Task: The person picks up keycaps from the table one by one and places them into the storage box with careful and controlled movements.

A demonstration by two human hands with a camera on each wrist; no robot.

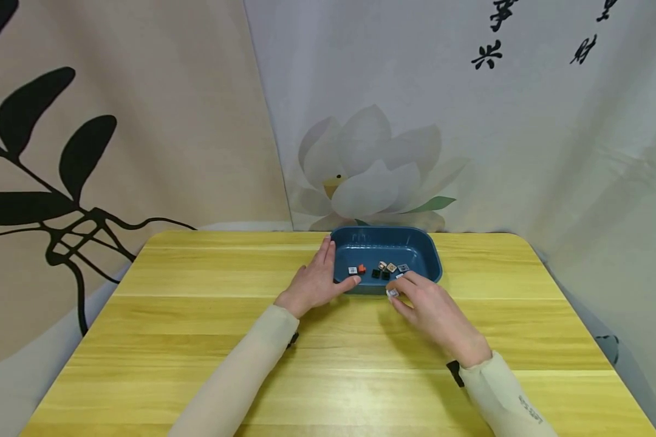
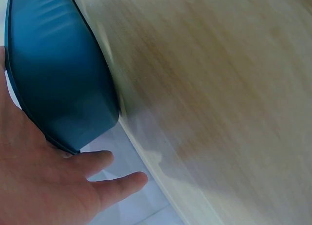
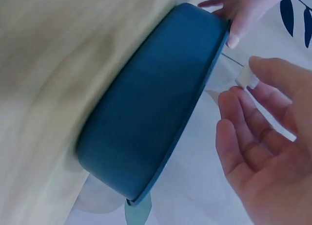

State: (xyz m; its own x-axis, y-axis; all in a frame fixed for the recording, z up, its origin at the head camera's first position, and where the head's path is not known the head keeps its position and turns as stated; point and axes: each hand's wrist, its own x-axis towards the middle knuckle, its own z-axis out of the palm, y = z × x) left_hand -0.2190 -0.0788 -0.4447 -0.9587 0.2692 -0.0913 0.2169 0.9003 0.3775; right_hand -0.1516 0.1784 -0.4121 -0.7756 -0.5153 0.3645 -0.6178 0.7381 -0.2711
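Observation:
A blue rectangular tray (image 1: 385, 235) sits near the table's far edge. My left hand (image 1: 318, 280) lies along its left side, fingers straight, with the thumb over the front rim; in the left wrist view the palm is against the tray's corner. My right hand (image 1: 429, 303) pinches a small white cube (image 1: 392, 292) between thumb and index finger, above the front right rim. The right wrist view shows this white cube (image 3: 246, 78) at the fingertips. Inside the tray lie several small pieces: a white cube (image 1: 352, 271), a red piece (image 1: 362, 268), dark cubes (image 1: 376, 274) and a tan cube (image 1: 391, 267).
The wooden table (image 1: 328, 376) stretches from the tray toward me. Just behind its far edge hangs a pale printed curtain (image 1: 372, 164) with a lotus flower and dark leaves.

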